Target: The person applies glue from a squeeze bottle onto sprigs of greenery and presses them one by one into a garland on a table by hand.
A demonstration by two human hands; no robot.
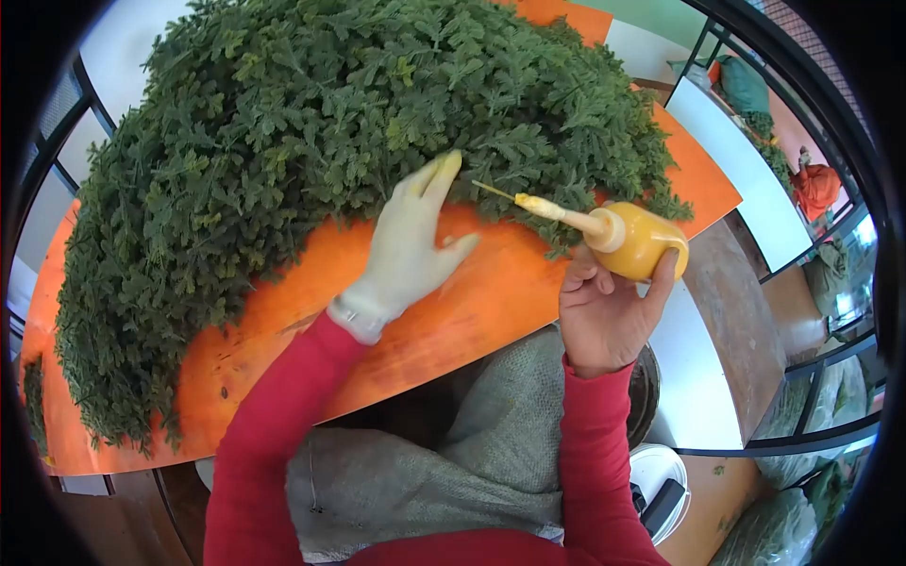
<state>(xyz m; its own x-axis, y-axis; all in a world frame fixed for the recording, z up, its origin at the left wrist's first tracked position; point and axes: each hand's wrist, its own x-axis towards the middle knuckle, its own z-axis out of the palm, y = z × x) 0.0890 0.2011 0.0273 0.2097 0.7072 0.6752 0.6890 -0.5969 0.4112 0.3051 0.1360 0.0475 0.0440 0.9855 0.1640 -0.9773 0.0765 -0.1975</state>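
Observation:
My left hand [411, 247] wears a thin whitish glove with yellow-stained fingertips. Its fingers stretch toward the green foliage [359, 123], thumb held apart, and I see nothing in it. The foliage is a large heap of small leafy artificial-looking sprigs on an orange table [453, 302]. My bare right hand [609, 316] is wrapped round a squeeze bottle [642, 243] of yellow liquid. The bottle is tilted, its long nozzle [557, 211] pointing left toward the left fingertips. Yellow residue coats the nozzle, and a thin stick-like tip juts from its end.
Grey woven sacking [425, 481] covers my lap below the table edge. At the lower right stands a white bucket [665, 491] with dark objects inside. A white table [736, 170] lies beyond at the right, near filled bags and a person in orange [814, 189].

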